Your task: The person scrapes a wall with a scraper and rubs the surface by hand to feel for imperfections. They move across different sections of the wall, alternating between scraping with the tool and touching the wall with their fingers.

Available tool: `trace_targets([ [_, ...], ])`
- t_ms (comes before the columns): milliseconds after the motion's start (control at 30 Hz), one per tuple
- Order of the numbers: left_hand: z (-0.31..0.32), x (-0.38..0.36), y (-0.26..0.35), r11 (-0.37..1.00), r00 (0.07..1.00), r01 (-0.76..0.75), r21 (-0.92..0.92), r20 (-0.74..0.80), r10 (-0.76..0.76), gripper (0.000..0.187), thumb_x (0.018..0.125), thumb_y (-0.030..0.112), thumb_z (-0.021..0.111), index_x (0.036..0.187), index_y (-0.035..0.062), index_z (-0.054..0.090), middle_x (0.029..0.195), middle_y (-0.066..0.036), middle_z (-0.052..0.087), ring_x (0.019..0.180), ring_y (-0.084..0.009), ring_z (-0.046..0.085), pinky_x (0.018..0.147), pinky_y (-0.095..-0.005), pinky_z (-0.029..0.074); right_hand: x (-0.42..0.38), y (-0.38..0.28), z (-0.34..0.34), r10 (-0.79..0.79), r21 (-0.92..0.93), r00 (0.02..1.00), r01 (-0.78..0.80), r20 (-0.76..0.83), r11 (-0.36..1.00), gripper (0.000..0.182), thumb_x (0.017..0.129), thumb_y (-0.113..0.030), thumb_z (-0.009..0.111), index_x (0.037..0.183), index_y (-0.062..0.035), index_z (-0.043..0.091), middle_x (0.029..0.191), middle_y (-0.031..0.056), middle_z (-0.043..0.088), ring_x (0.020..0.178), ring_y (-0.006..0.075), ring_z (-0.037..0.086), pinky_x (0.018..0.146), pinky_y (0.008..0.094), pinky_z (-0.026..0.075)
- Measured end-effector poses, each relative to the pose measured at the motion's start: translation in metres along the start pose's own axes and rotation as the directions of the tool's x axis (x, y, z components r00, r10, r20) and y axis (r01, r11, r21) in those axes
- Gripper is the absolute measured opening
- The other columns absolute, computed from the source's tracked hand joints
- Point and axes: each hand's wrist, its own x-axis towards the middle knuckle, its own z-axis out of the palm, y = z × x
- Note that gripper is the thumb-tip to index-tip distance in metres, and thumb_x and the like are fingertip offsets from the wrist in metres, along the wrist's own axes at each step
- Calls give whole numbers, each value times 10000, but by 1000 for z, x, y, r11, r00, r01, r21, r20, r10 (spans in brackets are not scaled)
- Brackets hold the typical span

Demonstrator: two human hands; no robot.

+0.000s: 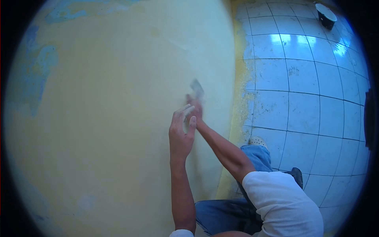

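Observation:
My left hand [182,128] is raised near the yellowish wall [118,118], its fingers apart and bent, thumb spread, with nothing visible in it. Just beyond it, partly behind its fingertips, my right hand [194,110] is blurred by motion and closed round a scraper [197,88]. The scraper's flat grey blade points up and lies at or close to the wall surface. Its handle is hidden in the right hand.
A white tiled floor [302,108] lies to the right, with yellow dust along the wall's foot. A dark bucket [326,17] with a white rim stands at the top right. My light shoe [258,143] is near the wall. Blue patches [43,71] mark the wall's left.

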Motion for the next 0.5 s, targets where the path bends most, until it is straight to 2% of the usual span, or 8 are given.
trace_targets([
  [33, 2, -1, -2, 1000, 1000, 16, -26, -17, -17, 321, 1086, 169, 654, 1375, 42, 713, 1423, -141, 693, 1329, -295, 665, 1065, -437, 569, -5, -7, 15, -142, 250, 989, 129, 37, 960, 652, 1136, -373, 458, 1727, -125, 340, 1710, 210, 457, 1622, 341, 382, 1338, 645, 123],
  [100, 4, -6, -2, 999, 999, -17, -32, -37, 16, 312, 1085, 160, 652, 1364, 38, 720, 1443, -148, 686, 1345, -297, 655, 1063, -435, 572, -10, -10, 17, -343, 378, 939, 306, 34, 874, 655, 1139, -389, 439, 1721, -104, 347, 1707, 226, 453, 1623, 345, 378, 1338, 646, 114],
  [167, -1, -10, 6, 993, 991, -121, 11, -48, 121, 299, 1082, 150, 651, 1348, 37, 730, 1463, -155, 678, 1360, -301, 646, 1060, -435, 575, -7, -23, -9, -460, 152, 886, 448, 55, 881, 669, 1141, -414, 436, 1703, -58, 371, 1697, 261, 450, 1621, 355, 376, 1346, 621, 113],
  [233, -8, -14, 15, 993, 993, -117, 16, -34, 117, 277, 1076, 126, 650, 1325, 47, 745, 1480, -153, 672, 1374, -315, 636, 1064, -440, 572, -16, 8, -10, 6, 102, 988, -22, 154, 995, 616, 1131, -392, 461, 1651, -62, 469, 1672, 258, 465, 1558, 364, 456, 1286, 579, 285],
  [300, -14, -16, 20, 993, 992, -118, 30, -36, 120, 274, 1075, 118, 650, 1324, 55, 748, 1476, -153, 674, 1372, -317, 636, 1061, -442, 573, -24, 8, 2, -179, -342, 925, 58, -334, 938, 565, 1107, -370, 499, 1581, -69, 565, 1531, 277, 616, 1430, 392, 600, 1209, 533, 420],
  [367, -14, -17, 18, 992, 990, -128, 9, -61, 129, 273, 1073, 112, 653, 1323, 60, 750, 1474, -154, 675, 1369, -319, 638, 1048, -443, 579, -28, -7, 18, -152, 67, 988, 153, -16, 986, 544, 1107, -345, 506, 1566, -62, 575, 1479, 268, 653, 1369, 405, 639, 1168, 547, 444],
  [433, -13, -20, 16, 991, 989, -133, 12, -65, 134, 272, 1071, 109, 657, 1323, 65, 752, 1472, -154, 675, 1367, -319, 639, 1038, -443, 585, -30, -28, 9, -261, 226, 961, 237, 86, 945, 544, 1110, -341, 512, 1562, -44, 572, 1477, 264, 655, 1352, 414, 650, 1165, 565, 435],
  [500, -11, -23, 17, 988, 988, -148, 38, -48, 149, 273, 1069, 109, 662, 1323, 67, 753, 1471, -155, 675, 1367, -317, 640, 1031, -443, 592, -26, -47, -14, -427, 105, 904, 428, -26, 898, 568, 1116, -357, 517, 1568, -15, 558, 1525, 265, 622, 1377, 419, 631, 1200, 586, 392],
])
